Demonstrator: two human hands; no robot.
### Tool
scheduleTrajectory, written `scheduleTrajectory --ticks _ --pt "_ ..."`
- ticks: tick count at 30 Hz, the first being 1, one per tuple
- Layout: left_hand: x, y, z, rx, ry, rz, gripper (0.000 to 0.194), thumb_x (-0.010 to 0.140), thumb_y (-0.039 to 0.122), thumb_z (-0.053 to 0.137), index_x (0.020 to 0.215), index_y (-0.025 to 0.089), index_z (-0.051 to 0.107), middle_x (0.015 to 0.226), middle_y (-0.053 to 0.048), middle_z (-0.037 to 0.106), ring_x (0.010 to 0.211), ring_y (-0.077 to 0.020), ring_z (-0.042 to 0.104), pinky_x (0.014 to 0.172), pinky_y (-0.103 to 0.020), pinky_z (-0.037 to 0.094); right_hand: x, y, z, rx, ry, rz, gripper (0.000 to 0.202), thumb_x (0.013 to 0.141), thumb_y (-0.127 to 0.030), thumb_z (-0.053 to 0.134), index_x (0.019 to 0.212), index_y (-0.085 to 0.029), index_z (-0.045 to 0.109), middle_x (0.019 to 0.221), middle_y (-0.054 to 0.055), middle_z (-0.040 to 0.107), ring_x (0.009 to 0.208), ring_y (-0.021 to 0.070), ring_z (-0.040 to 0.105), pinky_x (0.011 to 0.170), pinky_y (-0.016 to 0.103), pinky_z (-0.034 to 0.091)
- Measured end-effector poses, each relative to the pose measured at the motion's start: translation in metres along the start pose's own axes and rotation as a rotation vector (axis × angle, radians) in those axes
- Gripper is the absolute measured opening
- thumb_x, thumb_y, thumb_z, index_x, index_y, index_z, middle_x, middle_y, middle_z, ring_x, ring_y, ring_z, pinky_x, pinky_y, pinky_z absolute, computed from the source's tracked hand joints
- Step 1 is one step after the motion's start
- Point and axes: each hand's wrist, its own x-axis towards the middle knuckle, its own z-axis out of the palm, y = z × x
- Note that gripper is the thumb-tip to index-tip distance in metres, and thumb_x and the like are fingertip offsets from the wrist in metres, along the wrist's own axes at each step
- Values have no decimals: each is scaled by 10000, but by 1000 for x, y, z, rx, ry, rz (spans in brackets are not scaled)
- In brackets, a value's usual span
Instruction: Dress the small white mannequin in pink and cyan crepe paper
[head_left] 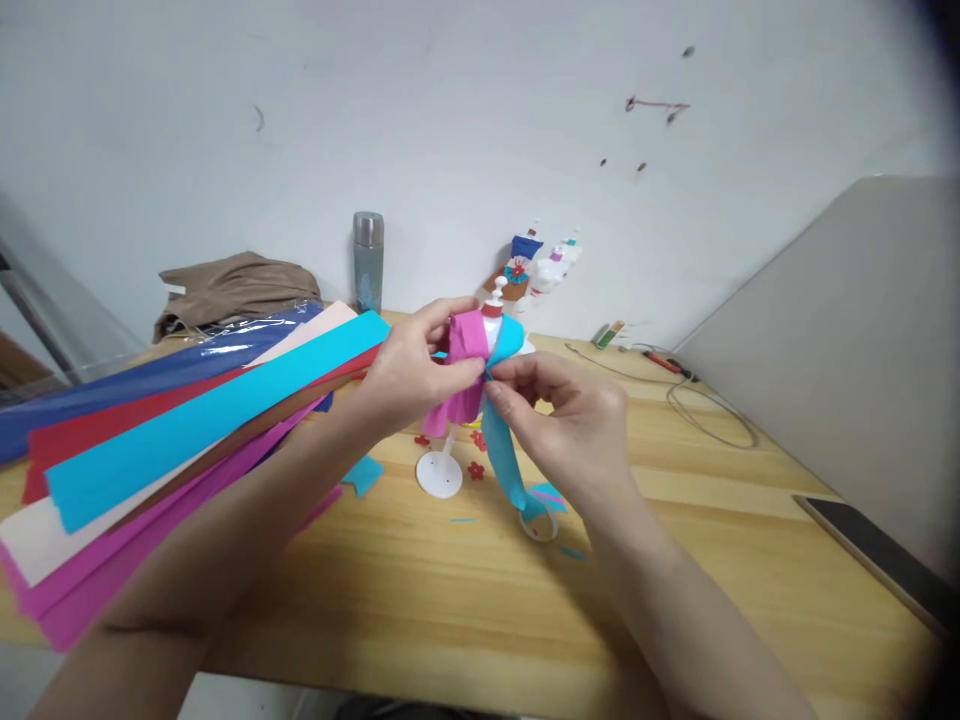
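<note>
A small white mannequin [492,325] with a red neck band stands on a round white base [439,474]. Pink crepe paper [468,340] covers its left side, and a blue crepe strip [504,450] crosses its right shoulder and hangs down toward the table. My left hand [420,365] is closed around the pink paper, thumb at the mannequin's front. With thumb and forefinger, my right hand [562,410] pinches the blue strip at the waist. The lower end of the strip lies by a white ring [541,526].
Long coloured paper strips [210,420] spread across the left. Behind are a brown cloth [240,290], a flask [368,262] and more dressed mannequins [551,270]. Red flower pieces [475,470] lie near the base. A cable [697,425] and a phone-like dark device [877,555] lie right.
</note>
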Motion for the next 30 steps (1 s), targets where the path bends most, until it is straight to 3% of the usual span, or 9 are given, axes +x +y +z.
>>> scheduleTrajectory --ticks 15,23,30 --pt "0 -7 -1 -30 -32 42 477 723 223 774 1181 124 682 1080 -98 788 1032 -224 741 933 -346 590 4 1 -1 23 -37 121 72 789 -227 695 718 -221 689 595 -17 670 494 129 575 481 266 461" --pt "1 -7 -2 -80 -38 19 510 702 274 823 1173 136 684 1115 -111 779 1064 -254 734 963 -393 583 2 2 1 -14 -24 85 96 798 -214 690 705 -237 695 570 -18 662 477 129 541 462 269 445" --pt "0 -2 -3 -89 -50 -4 594 668 293 861 1203 116 673 1122 -130 785 1034 -264 743 930 -400 601 1 0 0 -23 -107 60 138 838 -185 630 802 -222 758 598 -13 695 486 138 584 487 275 484"
